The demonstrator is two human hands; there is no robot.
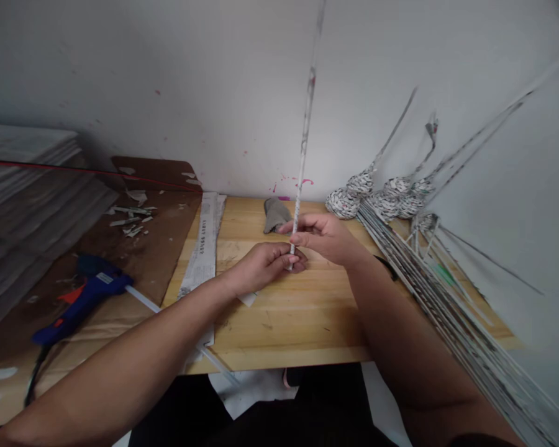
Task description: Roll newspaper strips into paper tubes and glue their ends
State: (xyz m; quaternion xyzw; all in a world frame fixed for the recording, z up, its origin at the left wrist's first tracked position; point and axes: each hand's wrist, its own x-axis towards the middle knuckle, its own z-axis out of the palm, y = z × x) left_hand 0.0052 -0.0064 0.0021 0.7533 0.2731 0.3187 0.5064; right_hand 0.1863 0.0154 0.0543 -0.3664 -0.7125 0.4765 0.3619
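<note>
A long thin rolled newspaper tube [304, 143] stands nearly upright over the wooden table, its top blurred and running out of the picture. My left hand [271, 264] pinches the tube's lower end between thumb and fingers. Just above it, my right hand [323, 236] has its thumb and fingers closed around the same tube. Behind the hands lies a crumpled grey cloth [276, 214], close to the right fingertips. A small piece of white paper [248, 299] shows partly from under my left wrist.
Newspaper strips [204, 242] lie to the left, beside a blue glue gun [86, 298] on brown cardboard [168, 217] with paper scraps. A newspaper stack [28, 186] stands far left. Several woven paper gourds [342, 203] and a bundle of paper tubes [414, 279] occupy the right side.
</note>
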